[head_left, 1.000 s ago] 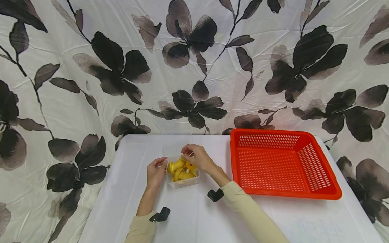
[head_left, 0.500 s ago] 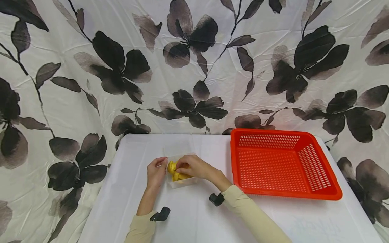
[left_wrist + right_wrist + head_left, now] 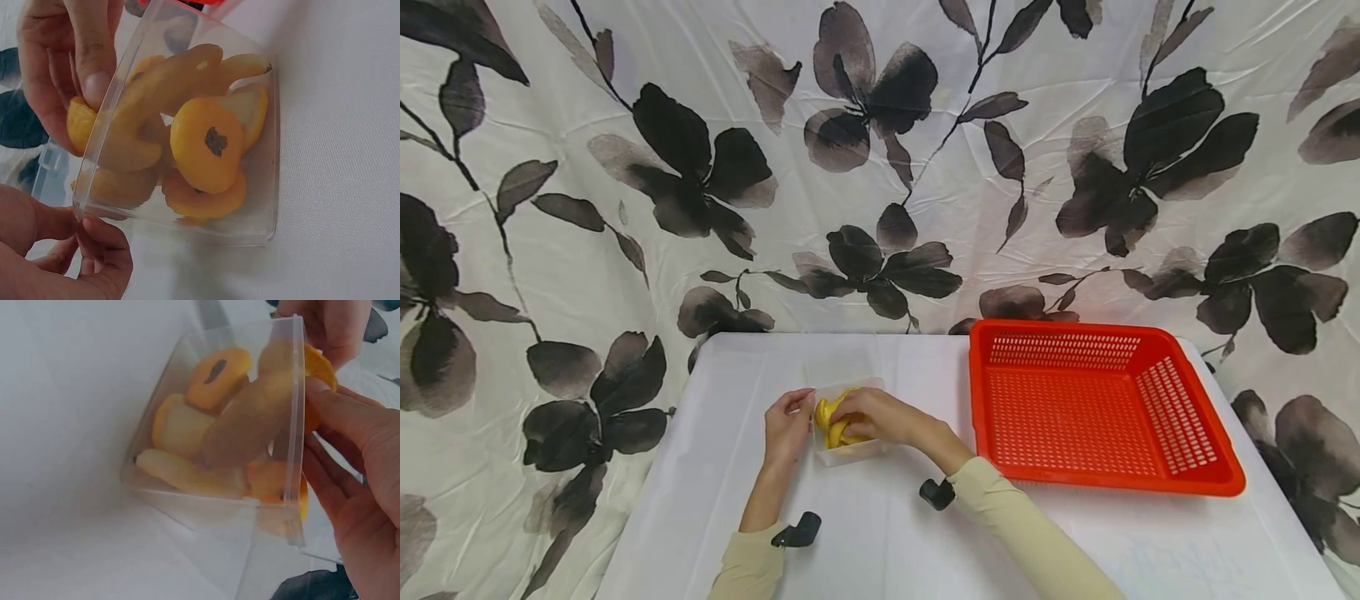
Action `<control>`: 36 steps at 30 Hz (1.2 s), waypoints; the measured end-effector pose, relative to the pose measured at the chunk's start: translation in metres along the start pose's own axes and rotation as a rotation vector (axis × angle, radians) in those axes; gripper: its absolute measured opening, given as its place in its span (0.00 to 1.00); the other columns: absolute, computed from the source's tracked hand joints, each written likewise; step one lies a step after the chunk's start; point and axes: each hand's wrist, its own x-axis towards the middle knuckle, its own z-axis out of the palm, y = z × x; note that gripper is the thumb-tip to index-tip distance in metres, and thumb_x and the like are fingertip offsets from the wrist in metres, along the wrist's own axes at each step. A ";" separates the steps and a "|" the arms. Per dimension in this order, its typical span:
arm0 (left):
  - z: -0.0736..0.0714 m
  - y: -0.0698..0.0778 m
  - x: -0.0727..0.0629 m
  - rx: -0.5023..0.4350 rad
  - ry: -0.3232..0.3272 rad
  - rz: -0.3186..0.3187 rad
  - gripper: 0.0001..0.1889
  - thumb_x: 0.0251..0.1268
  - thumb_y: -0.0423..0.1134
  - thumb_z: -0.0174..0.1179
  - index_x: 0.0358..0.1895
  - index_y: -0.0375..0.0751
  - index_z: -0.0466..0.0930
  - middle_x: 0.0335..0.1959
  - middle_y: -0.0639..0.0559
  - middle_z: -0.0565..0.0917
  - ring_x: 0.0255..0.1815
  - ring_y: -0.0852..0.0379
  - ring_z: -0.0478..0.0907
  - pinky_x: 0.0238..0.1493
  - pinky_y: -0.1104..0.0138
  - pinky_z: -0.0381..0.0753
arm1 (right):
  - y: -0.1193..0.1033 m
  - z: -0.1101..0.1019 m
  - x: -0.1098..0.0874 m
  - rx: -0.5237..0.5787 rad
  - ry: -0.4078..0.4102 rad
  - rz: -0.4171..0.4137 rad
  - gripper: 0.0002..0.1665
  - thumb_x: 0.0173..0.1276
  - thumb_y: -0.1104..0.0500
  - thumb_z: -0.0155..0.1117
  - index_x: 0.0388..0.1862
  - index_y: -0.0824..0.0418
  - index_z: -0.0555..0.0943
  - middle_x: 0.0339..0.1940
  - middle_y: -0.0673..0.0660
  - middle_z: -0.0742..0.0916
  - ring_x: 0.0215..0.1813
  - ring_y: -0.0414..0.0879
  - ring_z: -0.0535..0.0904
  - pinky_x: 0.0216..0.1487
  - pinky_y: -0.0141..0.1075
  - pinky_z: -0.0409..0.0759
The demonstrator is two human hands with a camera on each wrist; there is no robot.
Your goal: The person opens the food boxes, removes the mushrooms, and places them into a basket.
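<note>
Evidently, handling was only partway along: the lid (image 3: 838, 364) was open, the right hand (image 3: 880, 414) had thumb and fingers clamped on one yellow piece (image 3: 80, 124) at the mouth of the box (image 3: 853, 455), the left hand (image 3: 787, 427) pinched its rim, and lifting clear remained undone. The box stood on the tabletop (image 3: 730, 417), left of the basket (image 3: 1097, 482), holding the other pieces (image 3: 206, 144). These looked smooth, some curved, some rounded, one showing a dark patch.
</note>
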 end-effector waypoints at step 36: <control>0.003 0.000 -0.003 0.035 0.011 0.003 0.14 0.80 0.36 0.55 0.58 0.31 0.81 0.46 0.42 0.78 0.33 0.58 0.72 0.28 0.76 0.75 | 0.022 -0.068 -0.064 0.196 0.496 0.273 0.15 0.69 0.60 0.73 0.51 0.66 0.84 0.46 0.57 0.88 0.48 0.49 0.84 0.53 0.39 0.85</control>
